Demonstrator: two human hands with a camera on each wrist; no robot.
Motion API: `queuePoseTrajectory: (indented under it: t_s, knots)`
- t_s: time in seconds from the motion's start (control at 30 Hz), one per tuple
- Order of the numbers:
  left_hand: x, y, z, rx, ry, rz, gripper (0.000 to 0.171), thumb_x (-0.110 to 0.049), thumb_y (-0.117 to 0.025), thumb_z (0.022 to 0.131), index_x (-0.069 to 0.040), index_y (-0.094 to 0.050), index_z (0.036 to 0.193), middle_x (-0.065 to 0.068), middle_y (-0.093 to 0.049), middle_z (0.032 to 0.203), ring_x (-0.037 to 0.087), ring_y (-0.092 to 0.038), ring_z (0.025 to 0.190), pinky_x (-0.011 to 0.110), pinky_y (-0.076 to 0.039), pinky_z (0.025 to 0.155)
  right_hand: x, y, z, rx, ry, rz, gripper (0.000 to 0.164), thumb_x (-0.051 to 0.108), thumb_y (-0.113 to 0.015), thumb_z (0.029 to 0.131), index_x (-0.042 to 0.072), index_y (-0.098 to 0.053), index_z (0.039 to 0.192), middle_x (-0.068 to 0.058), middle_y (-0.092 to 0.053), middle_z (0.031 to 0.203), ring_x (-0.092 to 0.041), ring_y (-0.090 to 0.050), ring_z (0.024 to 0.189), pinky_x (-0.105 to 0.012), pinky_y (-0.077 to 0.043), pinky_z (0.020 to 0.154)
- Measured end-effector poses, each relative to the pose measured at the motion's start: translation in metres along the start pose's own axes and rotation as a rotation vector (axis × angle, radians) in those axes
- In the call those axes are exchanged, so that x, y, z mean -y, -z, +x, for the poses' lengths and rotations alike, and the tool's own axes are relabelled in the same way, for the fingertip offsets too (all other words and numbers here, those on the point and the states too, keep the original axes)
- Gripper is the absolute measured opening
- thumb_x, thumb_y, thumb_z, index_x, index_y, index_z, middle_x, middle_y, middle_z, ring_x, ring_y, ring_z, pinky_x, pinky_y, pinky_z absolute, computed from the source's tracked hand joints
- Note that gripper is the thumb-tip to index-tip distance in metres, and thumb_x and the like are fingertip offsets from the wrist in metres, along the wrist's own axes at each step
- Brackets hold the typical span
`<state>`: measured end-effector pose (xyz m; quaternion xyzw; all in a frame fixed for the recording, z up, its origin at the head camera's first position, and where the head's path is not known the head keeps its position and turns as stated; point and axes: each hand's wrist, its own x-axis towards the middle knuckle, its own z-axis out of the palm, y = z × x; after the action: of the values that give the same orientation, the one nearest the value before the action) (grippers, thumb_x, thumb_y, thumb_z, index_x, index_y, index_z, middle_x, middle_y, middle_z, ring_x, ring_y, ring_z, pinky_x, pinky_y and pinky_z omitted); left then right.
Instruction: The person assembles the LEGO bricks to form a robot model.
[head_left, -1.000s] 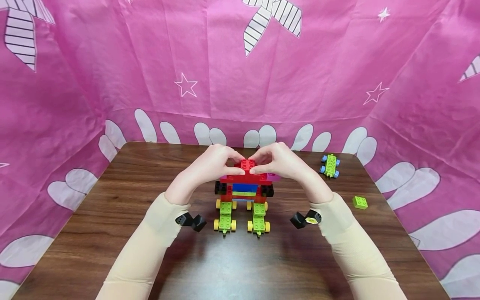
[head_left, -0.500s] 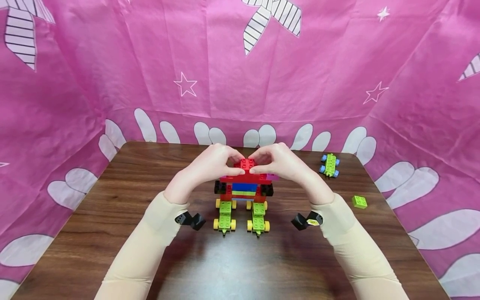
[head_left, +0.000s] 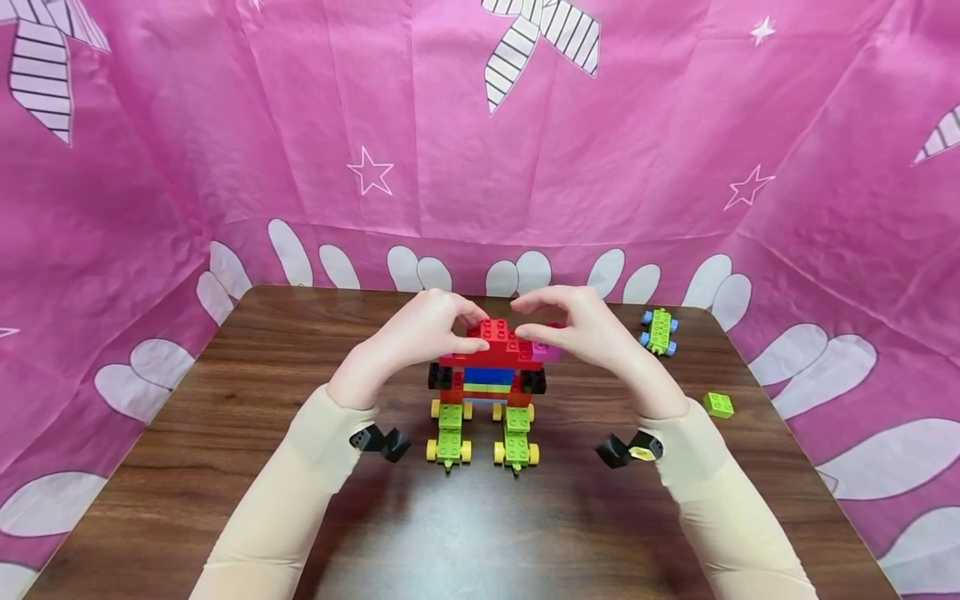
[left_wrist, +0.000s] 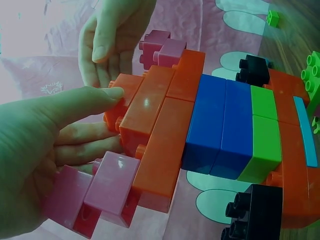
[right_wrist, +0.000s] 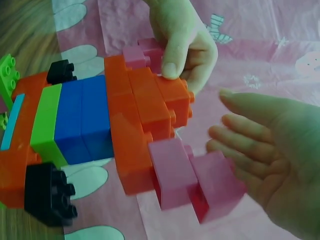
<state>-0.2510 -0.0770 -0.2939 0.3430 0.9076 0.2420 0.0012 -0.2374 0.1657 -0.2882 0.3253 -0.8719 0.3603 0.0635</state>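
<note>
On the wooden table stands a block figure of toy building bricks. Its red top brick (head_left: pixel 495 330) is pinched by my left hand (head_left: pixel 422 329), the thumb on the near face and the fingers behind. Off to the right of that brick is my right hand (head_left: pixel 581 323), fingers and thumb spread apart and holding nothing. Below the top brick come wider red bricks (right_wrist: pixel 132 142), then blue bricks (left_wrist: pixel 215 127) and a light green layer (left_wrist: pixel 262 132). Pink bricks (right_wrist: pixel 175 172) jut from both sides, black bricks (head_left: pixel 534 381) lower down. Two green wheeled bases (head_left: pixel 450 442) with yellow wheels carry it.
A green wheeled base (head_left: pixel 660 332) with blue wheels lies at the table's back right. Nearer, by the right edge, is a loose green brick (head_left: pixel 718 405). A pink patterned cloth (head_left: pixel 465 167) hangs behind and at both sides of the table (head_left: pixel 300 358).
My right hand has let go of the red top brick and moved a little to the right, its fingers parting. The left hand and the figure have stayed in place.
</note>
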Motion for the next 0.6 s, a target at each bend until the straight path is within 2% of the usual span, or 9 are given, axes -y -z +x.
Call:
queuePoseTrajectory:
  t_s: [0.23, 0.33, 0.43, 0.53, 0.6]
  knots:
    - [0.001, -0.001, -0.001, -0.001, 0.007, -0.006, 0.038, -0.033, -0.075, 0.083, -0.010, -0.072, 0.113, 0.003, -0.073, 0.105, 0.017, -0.067, 0.091, 0.031, -0.054, 0.083, -0.013, 0.009, -0.015, -0.241, 0.104, -0.029, 0.029, 0.004, -0.078, 0.079, 0.005, -0.072, 0.107, -0.006, -0.073, 0.102, -0.011, -0.065, 0.095, -0.015, -0.049, 0.085]
    - [0.001, -0.002, -0.002, -0.002, 0.011, -0.009, 0.038, -0.033, -0.075, 0.083, -0.010, -0.072, 0.113, 0.003, -0.073, 0.104, 0.018, -0.068, 0.092, 0.032, -0.054, 0.084, -0.022, 0.015, -0.024, -0.354, 0.101, -0.052, 0.027, 0.001, -0.077, 0.078, 0.006, -0.073, 0.104, -0.007, -0.073, 0.098, -0.001, -0.064, 0.093, -0.012, -0.047, 0.083]
    - [0.001, -0.002, -0.002, -0.003, 0.008, -0.009, 0.038, -0.033, -0.075, 0.083, -0.010, -0.072, 0.113, 0.003, -0.073, 0.104, 0.019, -0.068, 0.093, 0.032, -0.054, 0.084, -0.033, 0.020, -0.034, -0.463, 0.093, -0.030, 0.025, -0.004, -0.076, 0.077, 0.003, -0.074, 0.101, -0.011, -0.073, 0.093, 0.006, -0.062, 0.087, -0.011, -0.047, 0.076]
    - [0.001, -0.002, -0.002, -0.007, -0.003, -0.004, 0.037, -0.033, -0.075, 0.083, -0.010, -0.072, 0.112, 0.003, -0.073, 0.103, 0.019, -0.068, 0.092, 0.032, -0.054, 0.084, -0.045, 0.026, -0.044, -0.555, 0.084, 0.022, 0.023, -0.009, -0.074, 0.077, -0.003, -0.073, 0.099, -0.006, -0.074, 0.092, 0.006, -0.064, 0.084, -0.011, -0.047, 0.075]
    - [0.000, -0.002, -0.002, -0.011, -0.013, 0.001, 0.037, -0.033, -0.075, 0.083, -0.010, -0.072, 0.112, 0.003, -0.073, 0.103, 0.019, -0.068, 0.092, 0.032, -0.053, 0.084, -0.056, 0.029, -0.052, -0.601, 0.069, 0.041, 0.021, -0.012, -0.072, 0.076, -0.007, -0.072, 0.097, 0.004, -0.074, 0.092, 0.006, -0.064, 0.083, -0.011, -0.047, 0.075]
